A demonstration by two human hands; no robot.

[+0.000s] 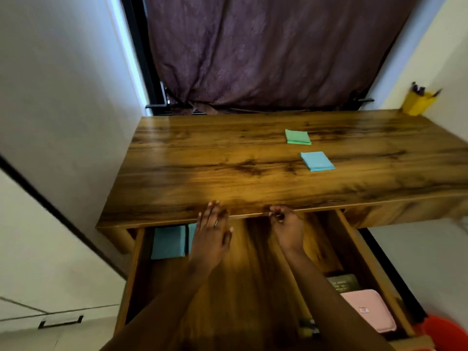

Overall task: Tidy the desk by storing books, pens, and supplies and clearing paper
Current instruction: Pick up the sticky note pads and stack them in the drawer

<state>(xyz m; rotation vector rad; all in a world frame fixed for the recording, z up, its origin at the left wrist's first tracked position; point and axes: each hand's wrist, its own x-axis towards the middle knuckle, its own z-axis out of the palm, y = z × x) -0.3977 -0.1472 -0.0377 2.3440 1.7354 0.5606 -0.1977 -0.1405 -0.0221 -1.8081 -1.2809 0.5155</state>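
Left hand [211,236] and right hand [287,226] at the desk [228,160] edge, drawer [374,264] open.
Blue pads [168,243] half-hidden under the desktop; left fingers straight, touching the edge; right fingers curled, grasp unclear.

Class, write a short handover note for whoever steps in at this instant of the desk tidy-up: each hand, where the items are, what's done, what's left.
Left hand: open, fingers straight, tips at the front edge of the desk, above the open drawer.
Right hand: fingers curled at the same edge; unclear whether they pinch anything.
On the desk: green pad, blue pad, and yellow pen holder with pens in the far right corner.
In the drawer: teal pads back left, pink case and dark book on the right.
Left: probably store both pads, then shut the drawer.
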